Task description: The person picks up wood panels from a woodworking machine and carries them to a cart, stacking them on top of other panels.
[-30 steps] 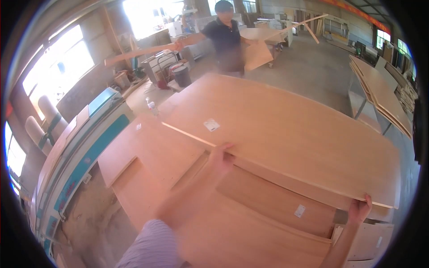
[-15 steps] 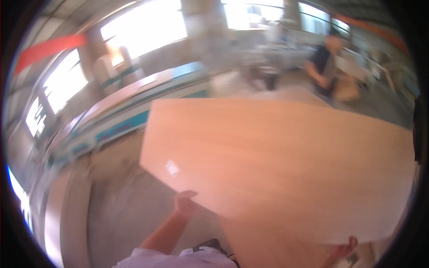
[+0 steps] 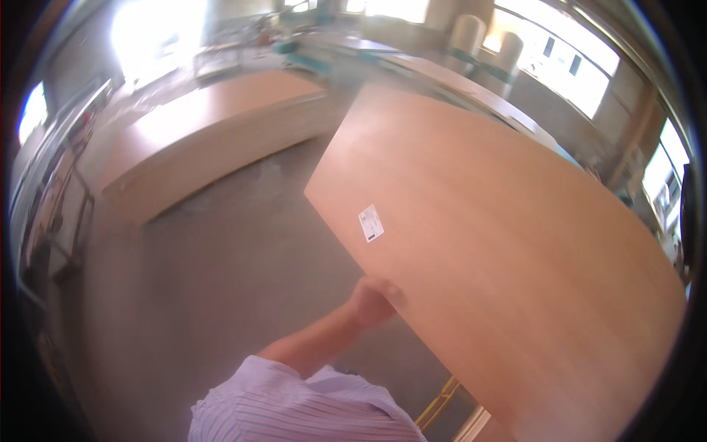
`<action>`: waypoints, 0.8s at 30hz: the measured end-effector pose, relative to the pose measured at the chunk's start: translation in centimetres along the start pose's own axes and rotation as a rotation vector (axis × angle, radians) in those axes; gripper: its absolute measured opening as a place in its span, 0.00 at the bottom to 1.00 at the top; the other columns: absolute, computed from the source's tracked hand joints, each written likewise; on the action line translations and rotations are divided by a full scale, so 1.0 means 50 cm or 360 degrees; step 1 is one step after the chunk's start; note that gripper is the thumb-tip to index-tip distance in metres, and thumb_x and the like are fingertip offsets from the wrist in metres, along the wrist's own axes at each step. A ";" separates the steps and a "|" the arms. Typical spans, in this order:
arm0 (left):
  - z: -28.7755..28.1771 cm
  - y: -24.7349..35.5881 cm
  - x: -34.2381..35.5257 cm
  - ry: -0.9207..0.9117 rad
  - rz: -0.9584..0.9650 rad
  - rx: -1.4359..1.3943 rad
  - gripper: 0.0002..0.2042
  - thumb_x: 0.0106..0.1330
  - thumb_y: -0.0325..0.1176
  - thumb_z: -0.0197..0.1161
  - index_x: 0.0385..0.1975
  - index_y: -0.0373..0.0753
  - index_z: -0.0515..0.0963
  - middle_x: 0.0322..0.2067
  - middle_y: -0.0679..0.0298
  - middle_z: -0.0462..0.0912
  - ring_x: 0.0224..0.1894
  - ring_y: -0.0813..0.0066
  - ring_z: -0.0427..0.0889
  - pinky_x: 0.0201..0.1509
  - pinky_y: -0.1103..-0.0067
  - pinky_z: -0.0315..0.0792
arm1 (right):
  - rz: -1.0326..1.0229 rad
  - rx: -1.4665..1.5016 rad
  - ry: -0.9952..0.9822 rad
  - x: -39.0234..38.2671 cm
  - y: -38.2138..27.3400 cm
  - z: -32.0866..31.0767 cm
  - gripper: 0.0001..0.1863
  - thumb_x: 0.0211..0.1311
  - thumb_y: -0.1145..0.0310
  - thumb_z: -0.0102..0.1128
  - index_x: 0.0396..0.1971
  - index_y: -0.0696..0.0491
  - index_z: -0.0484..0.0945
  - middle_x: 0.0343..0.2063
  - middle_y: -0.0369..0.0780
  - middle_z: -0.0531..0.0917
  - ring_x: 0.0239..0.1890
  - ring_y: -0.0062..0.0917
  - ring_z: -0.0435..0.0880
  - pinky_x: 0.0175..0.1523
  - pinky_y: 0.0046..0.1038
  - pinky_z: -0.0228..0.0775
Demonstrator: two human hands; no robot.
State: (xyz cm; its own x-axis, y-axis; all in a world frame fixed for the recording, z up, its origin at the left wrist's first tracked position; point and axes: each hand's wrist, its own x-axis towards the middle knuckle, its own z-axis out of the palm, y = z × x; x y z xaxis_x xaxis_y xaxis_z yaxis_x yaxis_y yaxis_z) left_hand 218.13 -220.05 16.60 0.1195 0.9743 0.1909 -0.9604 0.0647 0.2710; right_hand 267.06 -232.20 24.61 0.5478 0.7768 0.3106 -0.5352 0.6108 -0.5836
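A large wood-coloured panel [image 3: 493,236] is held up at an angle across the middle and right of the view, with a small white label [image 3: 370,223] near its left edge. My left hand [image 3: 374,300] grips that left edge below the label, thumb on the upper face and fingers mostly out of sight. My left forearm rises from a striped light sleeve. My right hand is not in view.
A long low stack of panels [image 3: 221,118] lies on the left, across grey floor [image 3: 250,258]. Behind the held panel runs a long machine with boards [image 3: 442,74] on it. Metal frames [image 3: 70,191] line the far left. Yellow bars [image 3: 438,401] show below the panel.
The panel has come away from the pile with my left hand on it, and the view has swung left. The co-worker and my right hand have left view.
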 end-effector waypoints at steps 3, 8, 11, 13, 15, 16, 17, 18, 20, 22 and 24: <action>-0.108 0.129 -0.094 0.0151 0.0239 -0.0025 0.26 0.46 0.23 0.58 0.50 0.29 0.69 0.47 0.53 0.78 0.51 0.58 0.76 0.57 0.65 0.69 | 0.0221 -0.0029 -0.0134 -0.047 0.123 0.102 0.27 0.48 0.66 0.54 0.52 0.58 0.70 0.51 0.46 0.74 0.54 0.36 0.72 0.60 0.42 0.63; -0.161 0.459 -0.378 0.0518 0.0686 0.0087 0.24 0.47 0.23 0.58 0.50 0.29 0.70 0.45 0.54 0.78 0.49 0.59 0.78 0.56 0.66 0.70 | 0.0680 0.0025 -0.0319 -0.154 0.384 0.327 0.26 0.49 0.66 0.53 0.51 0.58 0.70 0.51 0.45 0.74 0.53 0.35 0.73 0.60 0.41 0.64; -0.256 0.541 -0.567 0.0962 0.0963 0.0062 0.22 0.48 0.22 0.57 0.48 0.29 0.71 0.42 0.55 0.80 0.46 0.62 0.79 0.55 0.68 0.71 | 0.1045 -0.0022 -0.0447 -0.231 0.549 0.431 0.26 0.49 0.66 0.53 0.51 0.59 0.70 0.51 0.45 0.74 0.53 0.35 0.73 0.60 0.40 0.64; -0.329 0.571 -0.678 0.1473 0.1112 0.0009 0.16 0.49 0.22 0.56 0.41 0.32 0.73 0.36 0.59 0.80 0.39 0.67 0.80 0.46 0.71 0.75 | 0.1298 -0.0094 -0.0497 -0.296 0.668 0.480 0.26 0.50 0.66 0.53 0.51 0.59 0.70 0.51 0.45 0.75 0.52 0.35 0.73 0.60 0.40 0.65; -0.468 0.675 -0.764 0.1791 0.1159 -0.0113 0.12 0.49 0.23 0.57 0.36 0.36 0.74 0.34 0.62 0.80 0.36 0.69 0.80 0.36 0.72 0.77 | 0.1501 -0.0261 -0.0599 -0.329 0.957 0.553 0.27 0.48 0.66 0.53 0.51 0.59 0.70 0.48 0.43 0.76 0.52 0.34 0.74 0.58 0.37 0.66; -0.523 0.649 -0.868 0.1944 0.1283 -0.0214 0.12 0.49 0.23 0.57 0.35 0.38 0.73 0.33 0.62 0.80 0.35 0.69 0.80 0.33 0.72 0.76 | 0.1758 -0.0302 -0.0695 -0.396 1.051 0.595 0.27 0.47 0.66 0.53 0.51 0.60 0.70 0.47 0.42 0.77 0.51 0.33 0.74 0.57 0.34 0.68; -0.570 0.670 -0.958 0.2053 0.1381 -0.0272 0.11 0.48 0.24 0.58 0.33 0.40 0.73 0.32 0.63 0.79 0.34 0.70 0.80 0.29 0.72 0.76 | 0.1916 -0.0308 -0.0689 -0.516 1.113 0.689 0.27 0.45 0.68 0.53 0.50 0.59 0.70 0.46 0.42 0.77 0.50 0.33 0.75 0.56 0.34 0.68; -0.577 0.662 -1.019 0.2136 0.1459 -0.0349 0.11 0.47 0.24 0.58 0.33 0.40 0.73 0.31 0.63 0.79 0.34 0.67 0.80 0.31 0.70 0.77 | 0.2024 -0.0368 -0.0920 -0.571 1.205 0.694 0.21 0.51 0.60 0.52 0.45 0.54 0.73 0.46 0.39 0.76 0.49 0.29 0.76 0.54 0.33 0.70; -0.560 0.642 -1.110 0.2321 0.1656 -0.0680 0.25 0.46 0.21 0.53 0.50 0.34 0.69 0.46 0.56 0.76 0.50 0.57 0.77 0.54 0.62 0.74 | 0.2366 -0.0459 -0.0852 -0.716 1.370 0.740 0.23 0.41 0.71 0.54 0.44 0.57 0.73 0.41 0.40 0.79 0.46 0.31 0.77 0.53 0.32 0.70; -0.470 0.686 -1.154 0.2647 0.1937 -0.0847 0.27 0.47 0.22 0.52 0.54 0.35 0.67 0.50 0.56 0.74 0.54 0.56 0.74 0.57 0.63 0.72 | 0.2672 -0.0656 -0.0893 -0.936 1.491 0.896 0.04 0.43 0.75 0.53 0.22 0.50 0.74 0.26 0.35 0.78 0.32 0.22 0.78 0.35 0.24 0.74; -0.396 0.721 -1.207 0.2741 0.2268 -0.1004 0.24 0.48 0.24 0.51 0.49 0.37 0.70 0.46 0.58 0.77 0.49 0.59 0.77 0.53 0.66 0.74 | 0.3013 -0.0822 -0.1166 -1.135 1.588 1.031 0.05 0.45 0.76 0.54 0.16 0.49 0.71 0.18 0.32 0.73 0.26 0.21 0.74 0.34 0.26 0.69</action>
State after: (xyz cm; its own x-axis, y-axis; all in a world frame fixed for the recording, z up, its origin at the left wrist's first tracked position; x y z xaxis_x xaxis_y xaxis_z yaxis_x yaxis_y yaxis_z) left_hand 171.33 -272.25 -3.83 -0.3787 -0.3600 -0.8527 -0.1840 -0.8736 0.4506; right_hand 160.34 -219.87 -0.69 -0.6918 0.2345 -0.6830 0.2539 -0.8064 -0.5341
